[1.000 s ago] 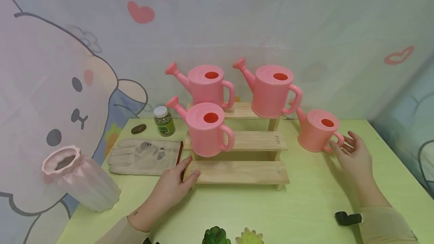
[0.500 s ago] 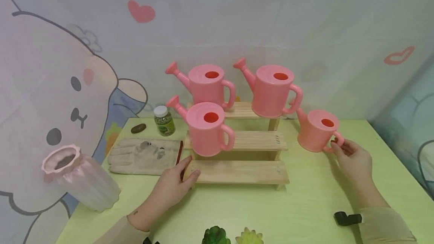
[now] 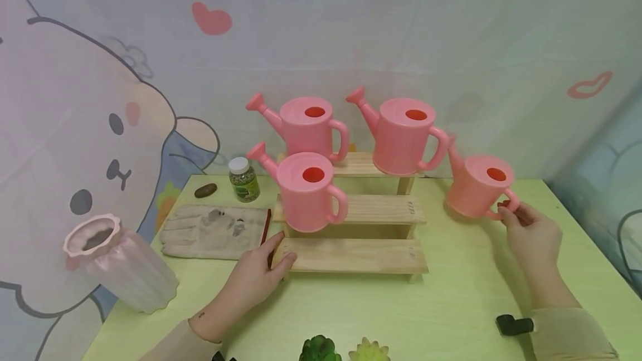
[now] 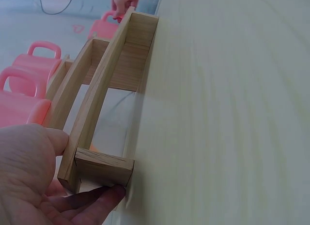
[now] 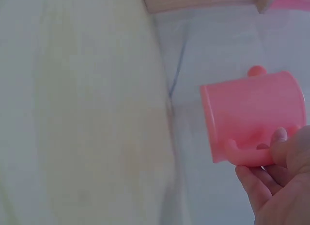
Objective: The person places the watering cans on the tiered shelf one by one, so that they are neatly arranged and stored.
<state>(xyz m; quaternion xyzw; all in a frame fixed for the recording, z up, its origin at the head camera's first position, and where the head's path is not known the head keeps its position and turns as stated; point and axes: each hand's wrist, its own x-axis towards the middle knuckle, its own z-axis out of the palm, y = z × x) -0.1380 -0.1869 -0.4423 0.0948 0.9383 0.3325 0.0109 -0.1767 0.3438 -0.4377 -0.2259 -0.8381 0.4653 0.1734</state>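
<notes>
My right hand (image 3: 534,238) pinches the handle of a pink watering can (image 3: 476,185) to the right of a three-step wooden stand (image 3: 351,255). That can tilts a little, its spout towards the back left. In the right wrist view thumb and fingers close round the handle of the can (image 5: 256,113). My left hand (image 3: 256,277) grips the left end of the lowest step, thumb on top and fingers at the leg, as the left wrist view shows on the stand (image 4: 104,167). Two watering cans stand on the top step, left (image 3: 306,127) and right (image 3: 401,138); another watering can (image 3: 306,194) stands on the middle step.
Left of the stand lie grey gloves (image 3: 215,233), with a jar with a white lid (image 3: 244,180) and a brown stone (image 3: 205,190) behind them. A pale pink ribbed vase (image 3: 130,272) stands at far left. Two succulents, dark green (image 3: 320,350) and yellow-green (image 3: 369,351), show at the front edge.
My right hand has closed on the can's handle and moved it right and up, tilting it. The left hand stays at the stand.
</notes>
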